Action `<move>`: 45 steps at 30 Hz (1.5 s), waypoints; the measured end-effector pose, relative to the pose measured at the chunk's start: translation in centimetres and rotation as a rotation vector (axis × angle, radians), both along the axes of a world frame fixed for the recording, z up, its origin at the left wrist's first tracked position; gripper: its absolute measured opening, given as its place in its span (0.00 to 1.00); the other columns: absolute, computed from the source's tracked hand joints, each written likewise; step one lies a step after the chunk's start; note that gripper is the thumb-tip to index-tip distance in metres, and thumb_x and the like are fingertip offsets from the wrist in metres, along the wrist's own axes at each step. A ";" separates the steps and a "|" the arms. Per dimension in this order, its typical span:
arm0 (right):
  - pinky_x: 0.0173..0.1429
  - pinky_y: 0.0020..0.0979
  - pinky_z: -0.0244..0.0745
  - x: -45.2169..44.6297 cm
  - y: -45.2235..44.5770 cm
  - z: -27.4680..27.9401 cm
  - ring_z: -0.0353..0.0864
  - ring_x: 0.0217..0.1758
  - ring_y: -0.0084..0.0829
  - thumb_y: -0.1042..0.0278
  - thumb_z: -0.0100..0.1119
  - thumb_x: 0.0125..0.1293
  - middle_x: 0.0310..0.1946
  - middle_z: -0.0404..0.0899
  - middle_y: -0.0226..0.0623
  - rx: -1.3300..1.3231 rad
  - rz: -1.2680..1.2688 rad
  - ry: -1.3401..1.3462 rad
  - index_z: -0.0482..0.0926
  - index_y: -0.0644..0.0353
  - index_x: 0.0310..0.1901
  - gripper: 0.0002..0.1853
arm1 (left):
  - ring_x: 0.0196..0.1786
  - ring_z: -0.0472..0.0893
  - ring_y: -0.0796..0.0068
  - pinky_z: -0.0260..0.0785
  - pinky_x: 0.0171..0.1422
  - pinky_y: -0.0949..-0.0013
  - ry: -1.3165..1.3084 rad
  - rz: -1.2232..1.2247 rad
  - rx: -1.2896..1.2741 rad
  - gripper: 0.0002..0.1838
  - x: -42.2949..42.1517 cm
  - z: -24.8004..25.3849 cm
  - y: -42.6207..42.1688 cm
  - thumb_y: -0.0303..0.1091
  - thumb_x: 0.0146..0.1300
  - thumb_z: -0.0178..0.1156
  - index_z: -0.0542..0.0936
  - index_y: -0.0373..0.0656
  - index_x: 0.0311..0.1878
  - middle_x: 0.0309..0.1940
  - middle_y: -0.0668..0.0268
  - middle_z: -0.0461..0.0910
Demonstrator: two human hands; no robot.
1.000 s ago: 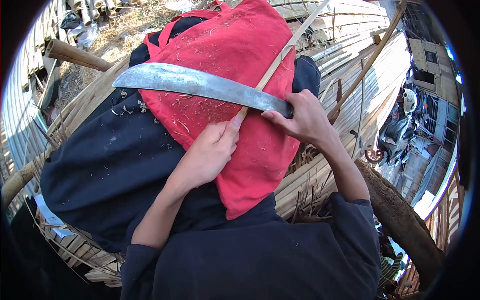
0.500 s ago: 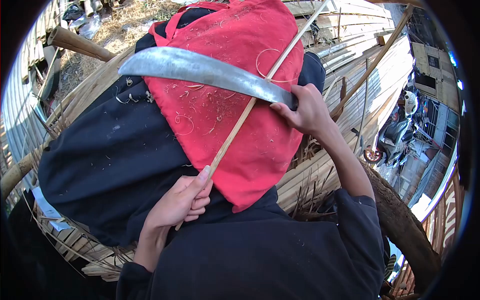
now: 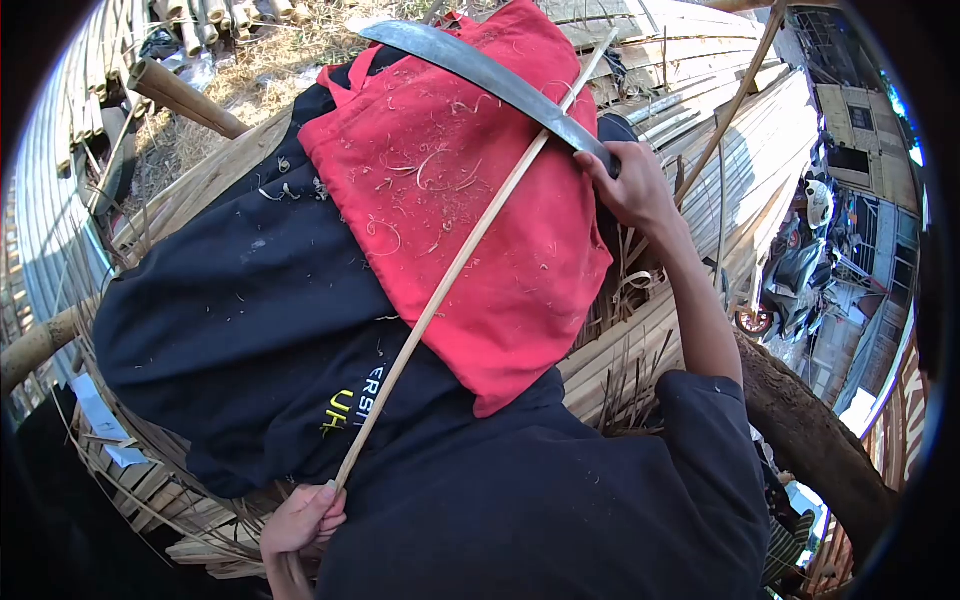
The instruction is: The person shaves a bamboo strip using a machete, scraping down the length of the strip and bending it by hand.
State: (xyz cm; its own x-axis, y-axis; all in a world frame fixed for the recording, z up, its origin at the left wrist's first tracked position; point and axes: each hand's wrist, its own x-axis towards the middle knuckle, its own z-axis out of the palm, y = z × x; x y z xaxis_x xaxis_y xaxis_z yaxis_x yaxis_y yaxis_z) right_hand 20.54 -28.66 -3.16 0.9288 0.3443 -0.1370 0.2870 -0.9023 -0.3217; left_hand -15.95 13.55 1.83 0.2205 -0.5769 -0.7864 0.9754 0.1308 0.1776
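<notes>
My right hand (image 3: 632, 182) is closed round the handle end of a large curved machete (image 3: 470, 68), whose blade points up and to the left. The blade lies across a long thin bamboo strip (image 3: 465, 255) near the strip's far end. Down at the lower left, my left hand (image 3: 303, 520) pinches the near end of that strip, thumb on top. Under the strip, a red cloth (image 3: 480, 330) covers my lap, with curled shavings (image 3: 425, 172) scattered over it. The machete's handle is hidden in my right fist.
Split bamboo (image 3: 700, 130) is piled beyond and to the right of my legs. A thick bamboo pole (image 3: 185, 97) juts in at the upper left. A dark log (image 3: 815, 440) stands at the right. Farther off is a parked motorbike (image 3: 795, 275).
My left hand has drawn the bamboo strip down and to the left, so more of it shows below the blade. The machete has moved up, towards the strip's far end.
</notes>
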 end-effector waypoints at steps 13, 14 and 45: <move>0.35 0.48 0.76 1.3 2.6 1.7 0.82 0.23 0.52 0.21 0.50 0.64 0.16 0.77 0.59 0.003 -0.308 0.048 0.78 0.76 0.19 0.49 | 0.18 0.53 0.85 0.44 0.21 0.76 0.076 0.087 0.022 0.27 -5.6 2.6 6.9 0.56 0.79 0.45 0.64 0.45 0.28 0.17 0.76 0.55; 0.36 0.47 0.77 0.5 2.8 1.9 0.83 0.24 0.53 0.22 0.51 0.64 0.16 0.77 0.58 0.046 -0.288 0.104 0.79 0.75 0.20 0.49 | 0.18 0.54 0.84 0.45 0.21 0.76 0.055 0.080 0.023 0.26 -5.4 2.1 7.3 0.55 0.80 0.43 0.64 0.45 0.29 0.18 0.76 0.56; 0.37 0.46 0.78 -1.6 1.5 1.1 0.82 0.24 0.53 0.28 0.52 0.68 0.15 0.77 0.53 0.129 -0.307 0.123 0.81 0.72 0.23 0.43 | 0.16 0.53 0.85 0.43 0.19 0.76 0.201 0.158 -0.114 0.26 -9.5 -5.0 12.8 0.52 0.76 0.54 0.66 0.43 0.25 0.16 0.76 0.56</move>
